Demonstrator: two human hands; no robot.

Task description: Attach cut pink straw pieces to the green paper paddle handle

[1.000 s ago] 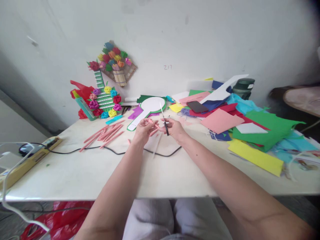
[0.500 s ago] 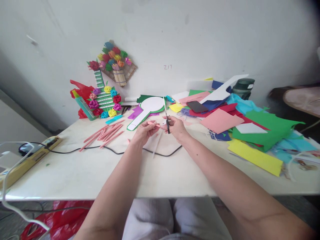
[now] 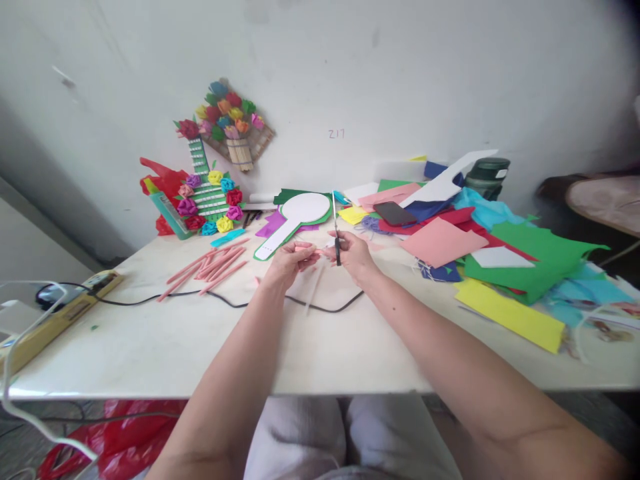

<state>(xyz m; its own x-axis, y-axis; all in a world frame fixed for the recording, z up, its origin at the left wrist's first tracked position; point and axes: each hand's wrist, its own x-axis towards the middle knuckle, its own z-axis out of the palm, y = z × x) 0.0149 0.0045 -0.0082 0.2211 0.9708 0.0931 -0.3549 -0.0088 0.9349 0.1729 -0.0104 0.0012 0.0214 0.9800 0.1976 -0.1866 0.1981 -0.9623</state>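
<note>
Right, the left hand (image 3: 286, 264) pinches a small pink piece (image 3: 303, 249), fingers curled in, while the right hand (image 3: 354, 256) wraps around the scissors (image 3: 337, 245), blades pointing toward the pale wall (image 3: 400, 80). Risky spot: with the fingertips this close, a careless swing of the blades could nick skin, and too hard a pinch could crumple the piece. Across the desk (image 3: 150, 347), pink rolls (image 3: 223, 263) lie left, a black cord (image 3: 235, 304) snakes below the hands, and coloured paper (image 3: 530, 248) heaps up right.
</note>
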